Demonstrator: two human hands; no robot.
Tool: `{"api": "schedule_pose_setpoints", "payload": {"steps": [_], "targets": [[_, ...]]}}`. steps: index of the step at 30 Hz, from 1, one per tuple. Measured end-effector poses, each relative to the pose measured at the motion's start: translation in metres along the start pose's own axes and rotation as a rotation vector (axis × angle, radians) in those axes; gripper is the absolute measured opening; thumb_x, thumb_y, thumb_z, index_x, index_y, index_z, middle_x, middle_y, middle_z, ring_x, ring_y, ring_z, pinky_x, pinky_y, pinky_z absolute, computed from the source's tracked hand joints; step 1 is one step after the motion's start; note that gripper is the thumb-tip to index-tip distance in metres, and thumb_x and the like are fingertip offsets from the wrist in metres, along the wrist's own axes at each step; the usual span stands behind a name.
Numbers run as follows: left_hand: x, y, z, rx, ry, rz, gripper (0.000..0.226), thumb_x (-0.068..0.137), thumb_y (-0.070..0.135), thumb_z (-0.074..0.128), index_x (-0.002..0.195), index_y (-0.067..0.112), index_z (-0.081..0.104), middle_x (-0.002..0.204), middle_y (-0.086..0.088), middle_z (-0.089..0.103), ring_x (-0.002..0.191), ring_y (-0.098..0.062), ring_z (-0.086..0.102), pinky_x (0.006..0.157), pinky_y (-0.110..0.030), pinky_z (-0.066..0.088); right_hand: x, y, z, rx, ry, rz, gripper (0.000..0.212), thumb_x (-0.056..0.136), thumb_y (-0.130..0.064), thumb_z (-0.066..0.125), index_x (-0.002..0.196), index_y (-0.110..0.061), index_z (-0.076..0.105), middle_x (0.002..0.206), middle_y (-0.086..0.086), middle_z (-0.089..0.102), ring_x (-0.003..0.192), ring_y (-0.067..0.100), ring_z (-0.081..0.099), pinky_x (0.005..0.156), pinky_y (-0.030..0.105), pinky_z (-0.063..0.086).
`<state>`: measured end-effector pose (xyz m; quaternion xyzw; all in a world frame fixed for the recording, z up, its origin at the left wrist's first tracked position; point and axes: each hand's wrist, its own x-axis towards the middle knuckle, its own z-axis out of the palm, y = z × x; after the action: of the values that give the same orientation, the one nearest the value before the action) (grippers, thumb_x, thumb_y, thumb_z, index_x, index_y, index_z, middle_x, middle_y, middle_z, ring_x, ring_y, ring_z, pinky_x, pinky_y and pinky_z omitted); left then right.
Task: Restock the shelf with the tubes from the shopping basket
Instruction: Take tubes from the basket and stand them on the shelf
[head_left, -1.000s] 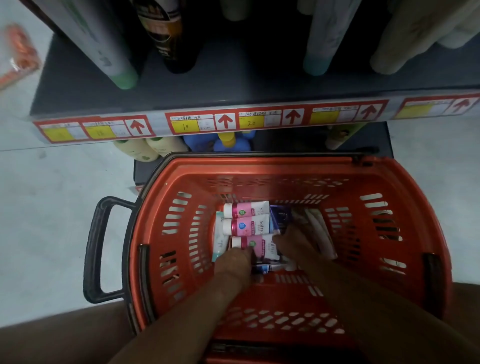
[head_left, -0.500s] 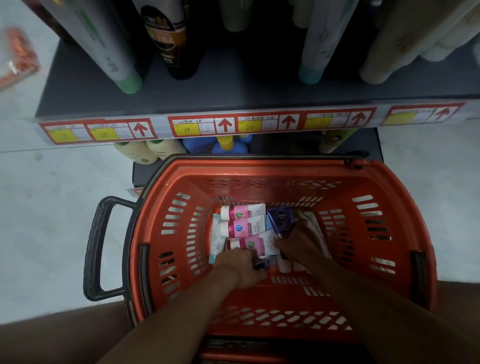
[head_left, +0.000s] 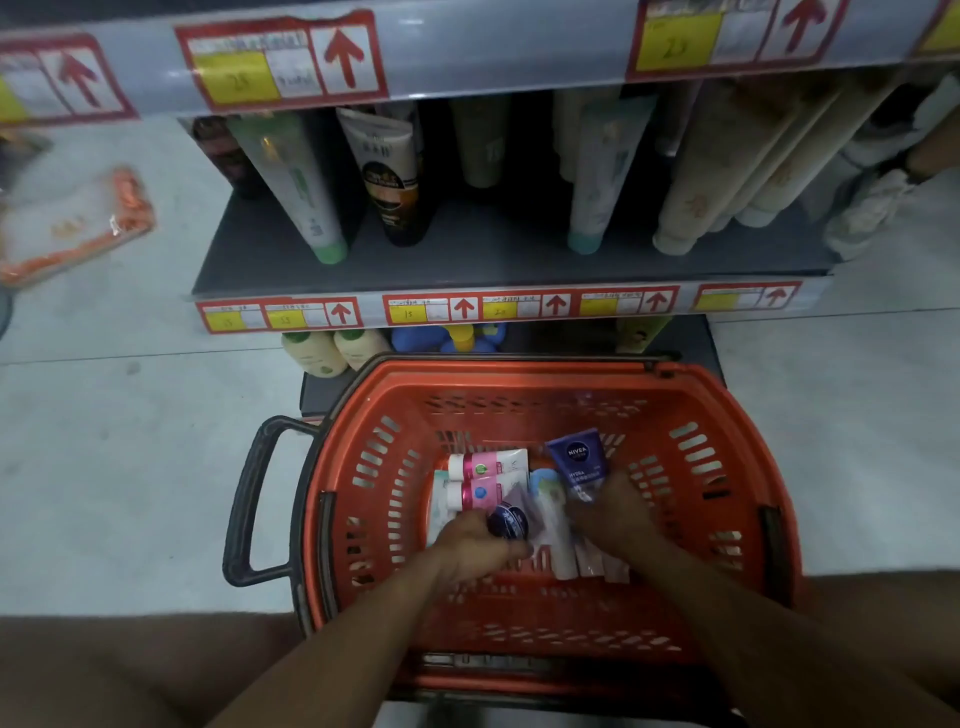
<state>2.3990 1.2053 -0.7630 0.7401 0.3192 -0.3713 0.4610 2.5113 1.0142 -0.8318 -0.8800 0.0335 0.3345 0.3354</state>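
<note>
The floor (head_left: 104, 467) is pale, smooth and grey-white, with a thin seam running across it behind the basket. On it, off to the left, lies a clear packet with orange edging (head_left: 72, 228), blurred. A dark grey shelf (head_left: 467, 260) stands ahead, its front rail carrying a row of red-framed price labels (head_left: 431, 307) with yellow patches and red arrows; a second labelled rail (head_left: 467, 52) crosses the top of the view. Tall tubes lean upside down on the shelf: a white one with a green cap (head_left: 296, 192), a black and cream one (head_left: 395, 176), a pale one with a teal cap (head_left: 602, 171) and several beige ones (head_left: 727, 176). Below the shelf, cream bottles (head_left: 332, 351) and something blue and yellow (head_left: 452, 338) peek out.

The orange shopping basket (head_left: 374, 467) sits on the floor against the shelf foot, its dark handle (head_left: 249, 499) folded out to the left. In its bottom lie two pink and white tubes (head_left: 488, 465) side by side, with paler tubes (head_left: 556, 525) beside them.

The left hand (head_left: 472, 540) has its fingers curled round a dark blue round-capped tube (head_left: 511, 522). The right hand (head_left: 613, 514) grips a blue Nivea tube (head_left: 579, 460), fingers clamped on its lower end, the tube tilted up off the others.

Compared with half a second ago, the view has tipped upward, so more shelf shows; the Nivea tube has risen clear of the pile, and the dark blue cap has come into sight in the left hand.
</note>
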Motion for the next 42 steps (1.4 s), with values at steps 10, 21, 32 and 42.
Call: {"api": "schedule_pose_setpoints", "payload": {"steps": [10,21,32,42], "targets": [[-0.056,0.011,-0.02,-0.404,0.263,0.214,0.042,0.077,0.0,0.085,0.112,0.017,0.069,0.098,-0.001,0.077,0.086,-0.013,0.07,0.067,-0.018,0.053,-0.072,-0.071,-0.056,0.089,0.103,-0.162,0.052,0.079,-0.013,0.079,0.111,-0.007,0.038,0.1,0.012,0.06,0.077,0.014,0.057,0.054,0.026,0.038],[-0.139,0.05,-0.061,-0.473,0.574,0.567,0.047,0.072,0.021,0.096,0.11,0.02,0.067,0.095,0.0,0.076,0.088,-0.019,0.073,0.076,-0.031,0.062,-0.139,-0.135,-0.097,0.153,0.221,-0.48,0.058,0.076,-0.009,0.082,0.115,-0.019,0.042,0.096,-0.003,0.064,0.079,0.004,0.062,0.062,0.022,0.048],[-0.222,0.072,-0.109,-0.492,0.811,0.775,0.052,0.068,0.023,0.098,0.112,0.021,0.071,0.096,0.009,0.079,0.087,-0.006,0.075,0.084,-0.031,0.062,-0.205,-0.216,-0.126,0.183,0.357,-0.763,0.056,0.073,-0.024,0.088,0.112,-0.026,0.049,0.097,-0.01,0.065,0.087,0.005,0.064,0.074,0.026,0.052],[-0.274,0.092,-0.168,-0.54,1.066,0.844,0.065,0.07,0.023,0.096,0.123,0.028,0.059,0.109,0.016,0.07,0.095,0.006,0.066,0.07,-0.005,0.049,-0.229,-0.309,-0.136,0.164,0.348,-0.908,0.064,0.069,-0.029,0.09,0.117,-0.029,0.048,0.105,-0.014,0.066,0.096,0.006,0.067,0.086,0.033,0.057]]}}
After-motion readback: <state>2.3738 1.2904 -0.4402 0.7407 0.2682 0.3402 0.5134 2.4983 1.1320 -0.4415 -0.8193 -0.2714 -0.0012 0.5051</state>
